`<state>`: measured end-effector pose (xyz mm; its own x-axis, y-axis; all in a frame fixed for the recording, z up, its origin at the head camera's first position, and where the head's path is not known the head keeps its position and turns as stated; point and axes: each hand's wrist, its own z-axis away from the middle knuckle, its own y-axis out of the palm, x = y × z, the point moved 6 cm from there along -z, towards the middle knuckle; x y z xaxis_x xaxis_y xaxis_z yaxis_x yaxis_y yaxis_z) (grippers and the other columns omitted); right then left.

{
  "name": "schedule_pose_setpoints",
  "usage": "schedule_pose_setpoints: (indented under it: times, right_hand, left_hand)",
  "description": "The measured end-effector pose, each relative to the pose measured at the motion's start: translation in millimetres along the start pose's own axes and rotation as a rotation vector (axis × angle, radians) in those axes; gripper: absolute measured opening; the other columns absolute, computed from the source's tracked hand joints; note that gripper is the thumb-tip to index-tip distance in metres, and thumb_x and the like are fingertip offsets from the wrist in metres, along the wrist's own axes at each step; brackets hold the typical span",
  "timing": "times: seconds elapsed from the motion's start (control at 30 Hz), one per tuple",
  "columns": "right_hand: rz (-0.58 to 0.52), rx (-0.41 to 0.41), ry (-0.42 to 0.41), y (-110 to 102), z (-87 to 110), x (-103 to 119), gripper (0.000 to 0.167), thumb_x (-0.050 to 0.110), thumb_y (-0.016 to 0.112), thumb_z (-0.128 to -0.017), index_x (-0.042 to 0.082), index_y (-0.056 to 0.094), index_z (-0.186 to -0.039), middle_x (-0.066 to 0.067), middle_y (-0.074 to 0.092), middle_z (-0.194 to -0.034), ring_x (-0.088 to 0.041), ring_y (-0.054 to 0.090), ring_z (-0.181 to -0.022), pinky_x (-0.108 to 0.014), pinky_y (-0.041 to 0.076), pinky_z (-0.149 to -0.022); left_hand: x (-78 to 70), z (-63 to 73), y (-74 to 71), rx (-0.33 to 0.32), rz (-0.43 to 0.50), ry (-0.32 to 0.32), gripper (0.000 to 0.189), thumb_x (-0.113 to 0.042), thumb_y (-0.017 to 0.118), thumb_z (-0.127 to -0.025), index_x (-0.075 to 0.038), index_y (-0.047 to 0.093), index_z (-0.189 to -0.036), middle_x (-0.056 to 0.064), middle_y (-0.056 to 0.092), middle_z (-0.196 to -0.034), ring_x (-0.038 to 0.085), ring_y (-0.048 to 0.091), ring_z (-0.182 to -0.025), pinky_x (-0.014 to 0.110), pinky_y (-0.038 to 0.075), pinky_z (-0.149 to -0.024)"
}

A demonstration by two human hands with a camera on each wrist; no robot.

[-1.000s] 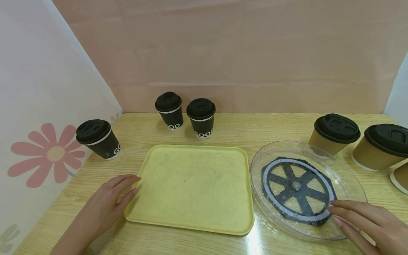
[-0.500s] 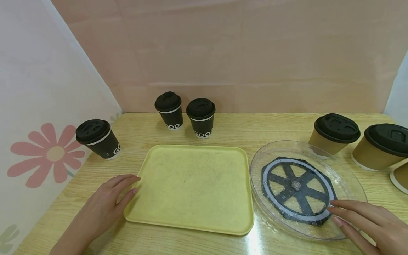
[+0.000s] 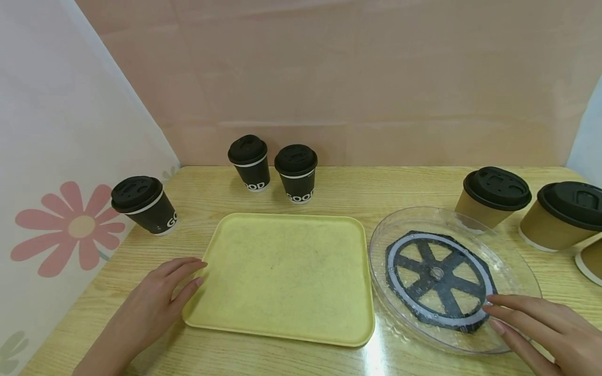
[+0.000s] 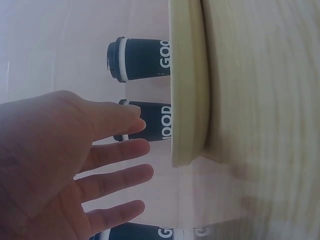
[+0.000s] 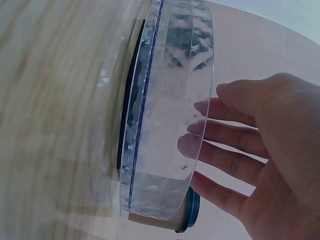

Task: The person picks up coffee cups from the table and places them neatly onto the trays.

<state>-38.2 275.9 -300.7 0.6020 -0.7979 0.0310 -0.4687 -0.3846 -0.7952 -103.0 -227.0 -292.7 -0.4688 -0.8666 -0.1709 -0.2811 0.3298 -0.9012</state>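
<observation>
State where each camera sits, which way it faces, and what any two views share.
Head: worn on the head, facing forward and down over the yellow tray, clear dish, black cups and brown cups; left hand and right hand show.
Left wrist: on that wrist, facing across the tabletop, image sideways, toward the yellow tray's edge and black cups; left hand shows.
Right wrist: on that wrist, also sideways, facing the clear dish's side; right hand shows.
Shared: head and left wrist both show the yellow tray, black cups and left hand.

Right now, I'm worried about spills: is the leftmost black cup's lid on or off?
On: the lid covers the leftmost black cup in the head view; tightness unclear.
</observation>
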Motion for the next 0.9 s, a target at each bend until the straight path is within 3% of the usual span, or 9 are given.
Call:
schedule_pose_setpoints:
  times: [0.2, 0.43, 0.57, 0.73, 0.9]
  right_hand:
    - [-0.001, -0.004, -0.002, 0.1, 0.7, -0.9, 0.055, 0.053, 0.036, -0.102, 0.018, 0.076, -0.091, -0.001, 0.071, -0.089, 0.013, 0.056, -0.087, -0.003, 0.047, -0.07]
    - [0.004, -0.019, -0.003, -0.1, 0.6, -1.1, 0.057, 0.052, 0.035, -0.102, 0.016, 0.076, -0.085, -0.001, 0.072, -0.086, 0.013, 0.057, -0.085, -0.002, 0.047, -0.07]
    - [0.003, -0.034, -0.001, 0.2, 1.0, -1.8, 0.057, 0.054, 0.037, -0.101, 0.016, 0.076, -0.082, -0.001, 0.072, -0.084, 0.009, 0.061, -0.078, -0.003, 0.047, -0.068]
    - [0.002, -0.028, 0.001, -0.1, 0.3, -1.2, 0.058, 0.054, 0.036, -0.101, 0.016, 0.075, -0.079, 0.001, 0.072, -0.081, 0.005, 0.062, -0.071, -0.003, 0.046, -0.066]
    - [0.027, 0.007, 0.075, 1.0, 2.3, -2.9, 0.061, 0.062, 0.035, -0.097, 0.021, 0.074, -0.077, 0.011, 0.069, -0.076, 0.001, 0.062, -0.064, -0.003, 0.045, -0.063]
  left_hand:
    - [1.8, 1.1, 1.2, -0.009, 0.003, 0.006, 0.036, -0.005, 0.077, -0.079, -0.014, 0.069, -0.113, 0.003, 0.068, -0.114, 0.025, 0.066, -0.104, 0.045, 0.053, -0.084]
    - [1.8, 1.9, 0.4, -0.037, 0.036, -0.032, 0.024, -0.006, 0.074, -0.083, -0.014, 0.07, -0.105, -0.002, 0.069, -0.105, 0.021, 0.068, -0.097, 0.04, 0.054, -0.078]
    - [0.8, 1.9, -0.8, -0.058, 0.034, -0.026, 0.015, -0.006, 0.074, -0.083, -0.015, 0.071, -0.096, -0.01, 0.068, -0.092, 0.013, 0.067, -0.084, 0.028, 0.055, -0.072]
    - [1.2, 1.6, -0.9, -0.072, 0.032, -0.01, 0.002, -0.013, 0.071, -0.088, -0.013, 0.071, -0.087, -0.013, 0.064, -0.085, 0.004, 0.062, -0.077, 0.011, 0.046, -0.07]
    - [1.4, 1.9, -1.1, -0.067, 0.024, -0.012, 0.003, -0.015, 0.071, -0.088, -0.012, 0.071, -0.088, -0.013, 0.065, -0.085, 0.005, 0.062, -0.077, 0.015, 0.049, -0.069]
